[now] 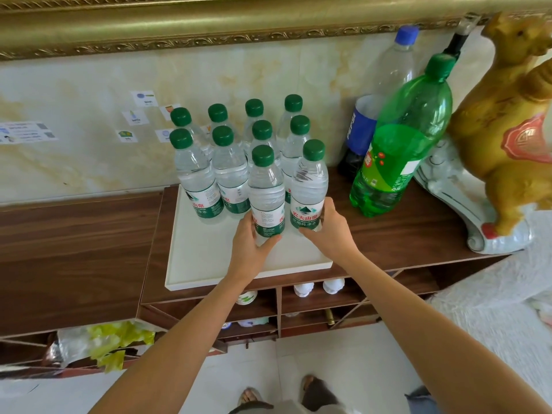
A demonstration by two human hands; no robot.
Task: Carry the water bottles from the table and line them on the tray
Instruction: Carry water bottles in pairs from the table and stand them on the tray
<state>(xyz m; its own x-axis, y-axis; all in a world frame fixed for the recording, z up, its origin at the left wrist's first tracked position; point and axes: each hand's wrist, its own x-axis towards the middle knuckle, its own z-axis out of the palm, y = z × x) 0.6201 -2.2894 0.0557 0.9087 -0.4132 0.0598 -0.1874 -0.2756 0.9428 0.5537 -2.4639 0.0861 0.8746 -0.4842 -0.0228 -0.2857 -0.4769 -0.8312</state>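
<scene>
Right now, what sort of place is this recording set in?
Probably a home living or dining room, not a shop or lab. A dark wooden sideboard with open cubbies stands against a marble-look wall under a gilt frame, with a golden animal figurine beside the white tray of water bottles.

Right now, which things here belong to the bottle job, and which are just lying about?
Job: white tray; small water bottles; left hand and right hand, each gripping a bottle.
Lying about: green soda bottle; Pepsi bottle; golden figurine.
</scene>
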